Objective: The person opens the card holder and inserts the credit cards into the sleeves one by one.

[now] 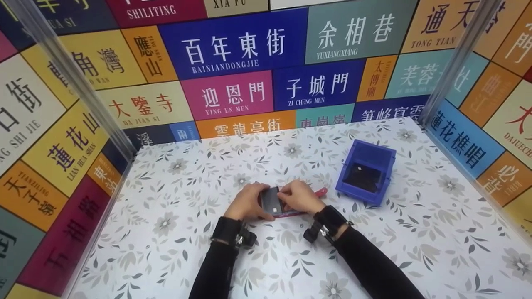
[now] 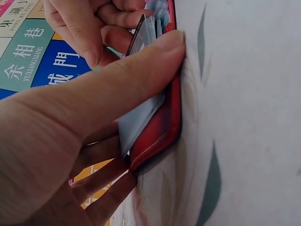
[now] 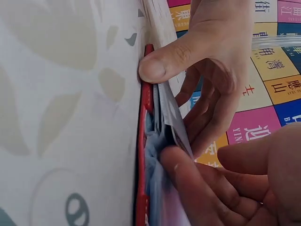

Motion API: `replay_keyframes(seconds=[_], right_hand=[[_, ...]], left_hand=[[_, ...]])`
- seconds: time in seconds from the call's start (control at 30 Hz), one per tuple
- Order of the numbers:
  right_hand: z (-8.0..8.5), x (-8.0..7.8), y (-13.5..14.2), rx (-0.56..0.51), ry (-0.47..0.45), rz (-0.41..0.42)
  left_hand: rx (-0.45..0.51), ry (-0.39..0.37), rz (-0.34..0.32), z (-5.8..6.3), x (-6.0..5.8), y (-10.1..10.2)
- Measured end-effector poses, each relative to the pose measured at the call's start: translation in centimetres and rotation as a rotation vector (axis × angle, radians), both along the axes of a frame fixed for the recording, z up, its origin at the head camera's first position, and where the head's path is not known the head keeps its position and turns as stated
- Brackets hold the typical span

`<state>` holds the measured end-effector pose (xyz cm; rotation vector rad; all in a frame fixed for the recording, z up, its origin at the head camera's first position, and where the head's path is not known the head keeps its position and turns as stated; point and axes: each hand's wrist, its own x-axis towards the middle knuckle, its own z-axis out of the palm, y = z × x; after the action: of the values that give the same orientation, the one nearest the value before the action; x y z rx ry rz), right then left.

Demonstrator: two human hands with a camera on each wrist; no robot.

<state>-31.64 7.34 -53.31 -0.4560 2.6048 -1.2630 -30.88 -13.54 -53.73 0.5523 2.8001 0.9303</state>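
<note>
On a leaf-patterned worktop (image 1: 166,259), a person leans both bare hands over a red card wallet (image 2: 175,113) that lies near the middle, well in from the left and right edges. The left hand (image 1: 248,202) grips the wallet's left end, thumb pressed on its near edge, fingers round the far side. The right hand (image 1: 300,197) has its fingers bent at the clear sleeves (image 2: 139,115), one fingertip tucked in among them; whether it pinches anything, I cannot tell. A blue box (image 1: 358,194) with something black inside sits to the right, toward the worktop's far right corner. The step in hand looks like parting the sleeves. The next move probably calls for the left thumb to hold firm while the right fingertips work one layer free.
</note>
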Motion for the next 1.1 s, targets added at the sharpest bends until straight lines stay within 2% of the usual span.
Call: replay_keyframes(seconds=[0.1, 0.3, 0.43, 0.67, 0.8, 0.87, 1.03, 1.1], right_hand=[[0.4, 0.2, 0.3, -0.01, -0.063, 0.032], [0.2, 0.5, 0.3, -0.146, -0.24, -0.011], [0.3, 0.5, 0.3, -0.153, -0.263, -0.003], [1.2, 0.4, 0.7, -0.088, -0.251, 0.029], [2.5, -0.1, 2.0, -0.081, -0.182, 0.031], [3.6, -0.5, 3.3, -0.076, -0.091, -0.007], [6.4, -1.9, 8.3, 0.029, 0.185, -0.231], [7.0, -2.5, 10.5, 0.079, 0.249, -0.324]], left_hand=[[0.002, 0.003, 0.008, -0.1, 0.0, 0.1], [-0.003, -0.01, 0.03, -0.3, 0.1, 0.3], [-0.007, -0.006, 0.024, -0.3, 0.2, 0.2], [-0.002, -0.011, 0.016, -0.1, 0.2, 0.0], [-0.009, -0.004, 0.007, -0.1, 0.1, -0.1], [-0.008, -0.006, 0.006, -0.1, 0.0, 0.0], [0.009, -0.027, 0.022, -0.1, 0.1, -0.1], [0.012, -0.029, 0.023, -0.1, 0.1, -0.1]])
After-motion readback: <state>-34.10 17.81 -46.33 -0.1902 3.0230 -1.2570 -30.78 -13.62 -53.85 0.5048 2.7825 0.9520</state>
